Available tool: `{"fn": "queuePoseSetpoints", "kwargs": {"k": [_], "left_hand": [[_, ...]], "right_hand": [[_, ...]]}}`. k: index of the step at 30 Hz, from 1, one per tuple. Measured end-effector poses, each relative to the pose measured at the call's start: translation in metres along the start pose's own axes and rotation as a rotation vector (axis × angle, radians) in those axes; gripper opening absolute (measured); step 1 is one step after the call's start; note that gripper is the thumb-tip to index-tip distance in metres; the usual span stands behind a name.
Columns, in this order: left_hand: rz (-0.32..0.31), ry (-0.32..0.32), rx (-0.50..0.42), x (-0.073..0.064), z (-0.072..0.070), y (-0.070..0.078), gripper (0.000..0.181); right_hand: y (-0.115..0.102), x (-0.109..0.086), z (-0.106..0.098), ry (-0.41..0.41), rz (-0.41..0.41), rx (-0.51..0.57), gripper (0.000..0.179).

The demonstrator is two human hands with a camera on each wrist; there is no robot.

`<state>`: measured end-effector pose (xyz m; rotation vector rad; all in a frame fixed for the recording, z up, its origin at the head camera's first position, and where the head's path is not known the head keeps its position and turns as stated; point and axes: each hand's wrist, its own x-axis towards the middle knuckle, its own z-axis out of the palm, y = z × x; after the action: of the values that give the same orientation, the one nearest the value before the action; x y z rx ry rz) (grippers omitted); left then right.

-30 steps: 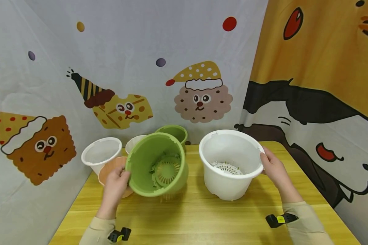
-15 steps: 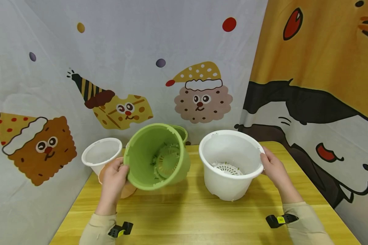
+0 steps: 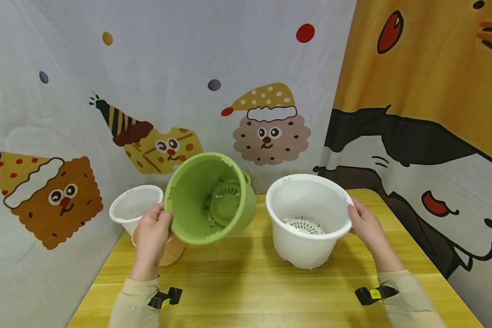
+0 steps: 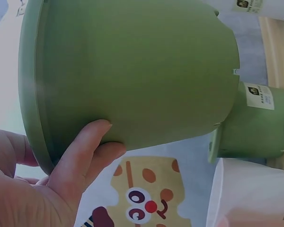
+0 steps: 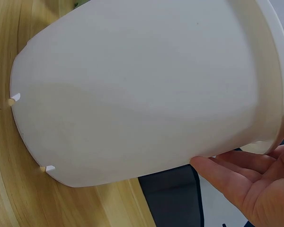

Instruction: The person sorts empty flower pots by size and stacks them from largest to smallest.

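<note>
Your left hand (image 3: 152,232), gripping the green pot (image 3: 194,196), had lifted it higher; your right hand (image 3: 367,225) gripped the white pot (image 3: 305,250), unmoved toward the table's (image 3: 254,291) right edge. Pots remained apart.

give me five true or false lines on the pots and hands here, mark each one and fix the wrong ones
1. The left hand holds the large green pot. True.
2. The right hand holds the peach pot. False: it holds the large white pot.
3. The large green pot is tilted. True.
4. The large white pot is upside down. False: it is right way up.
5. In the left wrist view, the smaller green pot bears a label. True.
</note>
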<state>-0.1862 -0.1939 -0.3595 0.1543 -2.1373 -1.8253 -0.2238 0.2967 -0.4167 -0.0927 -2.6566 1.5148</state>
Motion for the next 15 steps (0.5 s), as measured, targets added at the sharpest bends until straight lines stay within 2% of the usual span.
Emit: {"fn": "queuePoseSetpoints", "kwargs": {"k": [9, 15], "left_hand": [[0.019, 0.031, 0.008, 0.005, 0.003, 0.013, 0.036], [0.005, 0.022, -0.057, 0.006, 0.008, 0.021, 0.034]], "right_hand": [[-0.001, 0.0, 0.001, 0.001, 0.01, 0.006, 0.066], [-0.001, 0.0, 0.001, 0.004, 0.001, 0.012, 0.065]]}}
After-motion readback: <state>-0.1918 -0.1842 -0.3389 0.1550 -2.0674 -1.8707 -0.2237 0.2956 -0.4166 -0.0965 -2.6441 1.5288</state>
